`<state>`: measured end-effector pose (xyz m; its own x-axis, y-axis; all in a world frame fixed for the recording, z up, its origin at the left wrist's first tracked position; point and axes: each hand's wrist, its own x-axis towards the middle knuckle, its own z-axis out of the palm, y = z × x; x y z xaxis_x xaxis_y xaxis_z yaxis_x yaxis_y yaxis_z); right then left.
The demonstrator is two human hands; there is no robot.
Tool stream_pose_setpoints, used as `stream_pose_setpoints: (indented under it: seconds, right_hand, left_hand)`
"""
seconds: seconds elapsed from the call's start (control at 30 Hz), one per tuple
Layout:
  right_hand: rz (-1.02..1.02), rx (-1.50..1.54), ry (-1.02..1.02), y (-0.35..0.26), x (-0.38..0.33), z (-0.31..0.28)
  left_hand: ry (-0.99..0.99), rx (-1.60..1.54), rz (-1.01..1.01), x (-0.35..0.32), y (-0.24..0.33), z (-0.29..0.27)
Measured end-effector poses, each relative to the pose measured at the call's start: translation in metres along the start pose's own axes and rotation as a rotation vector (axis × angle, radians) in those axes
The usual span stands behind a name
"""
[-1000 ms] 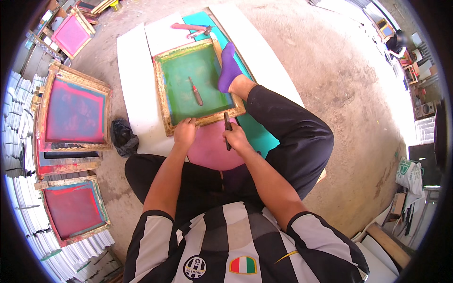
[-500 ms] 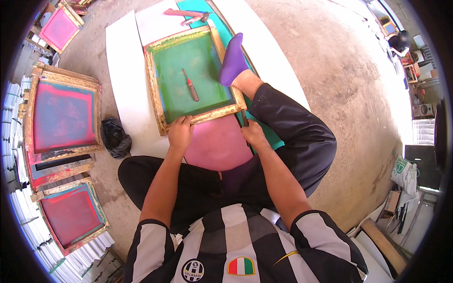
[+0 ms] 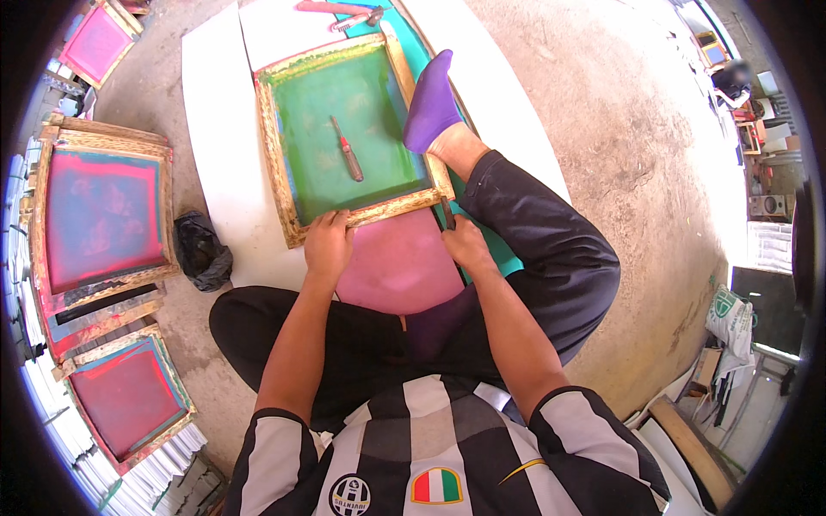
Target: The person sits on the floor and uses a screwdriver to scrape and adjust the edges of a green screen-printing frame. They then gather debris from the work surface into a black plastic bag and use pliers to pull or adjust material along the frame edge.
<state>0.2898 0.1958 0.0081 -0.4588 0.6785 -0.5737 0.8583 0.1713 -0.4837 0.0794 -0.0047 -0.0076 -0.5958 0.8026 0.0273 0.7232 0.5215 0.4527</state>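
A wooden screen-printing frame (image 3: 379, 209) with green mesh lies flat in front of me. My left hand (image 3: 328, 244) is closed over its near rail, towards the left corner. In my right hand (image 3: 469, 244) is a dark, narrow tool (image 3: 448, 214), gripped with its upper end against or close to the frame's near right corner. Its exact kind does not show. A screwdriver (image 3: 348, 150) with a red and brown handle rests on the mesh. My purple-socked foot (image 3: 432, 101) presses beside the frame's right rail.
A hammer (image 3: 373, 17) and a red-handled tool (image 3: 329, 7) lie beyond the frame. White boards (image 3: 211, 112), a pink panel (image 3: 400, 262) and a teal sheet (image 3: 508, 258) spread underneath. A black plastic bag (image 3: 202, 251) and other screen frames (image 3: 105, 211) stand left. Another person (image 3: 731, 82) is far right.
My view has shifted slightly, so the surroundings sit a little differently in the picture. Both hands keep their grips, and the screwdriver stays on the mesh.
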Motion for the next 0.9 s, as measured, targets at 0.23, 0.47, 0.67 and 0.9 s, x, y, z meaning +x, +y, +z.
stream_pose_setpoints:
  seconds: [0.23,0.47,0.67,0.9]
  right_hand:
    - [0.033,0.050,0.001,0.003,0.005,0.002]
    - [0.139,0.365,-0.111,0.010,0.010,0.009]
    - [0.178,0.711,-0.133,0.012,0.004,0.015]
    - [0.213,0.883,-0.250,0.008,-0.004,0.003]
  left_hand:
    - [0.005,0.022,-0.015,-0.001,0.001,0.001]
    - [0.016,0.028,-0.007,-0.002,0.000,0.001]
    - [-0.023,0.001,-0.046,0.000,0.002,-0.001]
    - [0.001,0.010,-0.033,-0.001,0.004,-0.004]
